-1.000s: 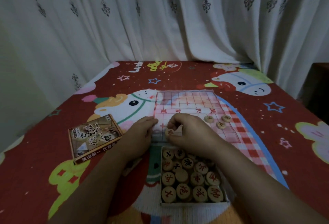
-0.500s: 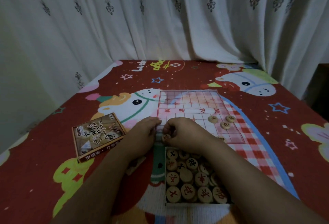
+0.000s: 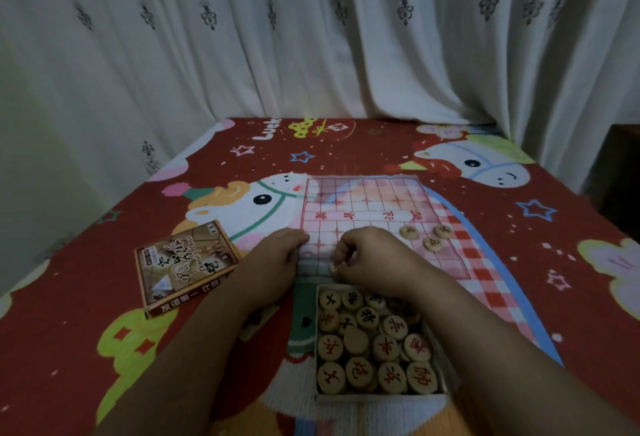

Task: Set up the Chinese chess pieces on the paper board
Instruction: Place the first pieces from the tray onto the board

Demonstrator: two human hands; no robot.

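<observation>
Box lid (image 3: 187, 264) lies far left. Left hand (image 3: 273, 262) rests on the paper board (image 3: 363, 200) at its near-left edge, gripping nothing. Right hand (image 3: 374, 259) pinches one wooden piece (image 3: 334, 266) by the rim at the board's near edge. Tray of pieces (image 3: 381, 396) sits just below, three placed pieces (image 3: 433, 243) to the right. Discs are likely light, hard and smooth, so a rim pinch suits. Soft red cartoon blanket (image 3: 86, 262) underneath, white curtain (image 3: 311, 37) behind.
</observation>
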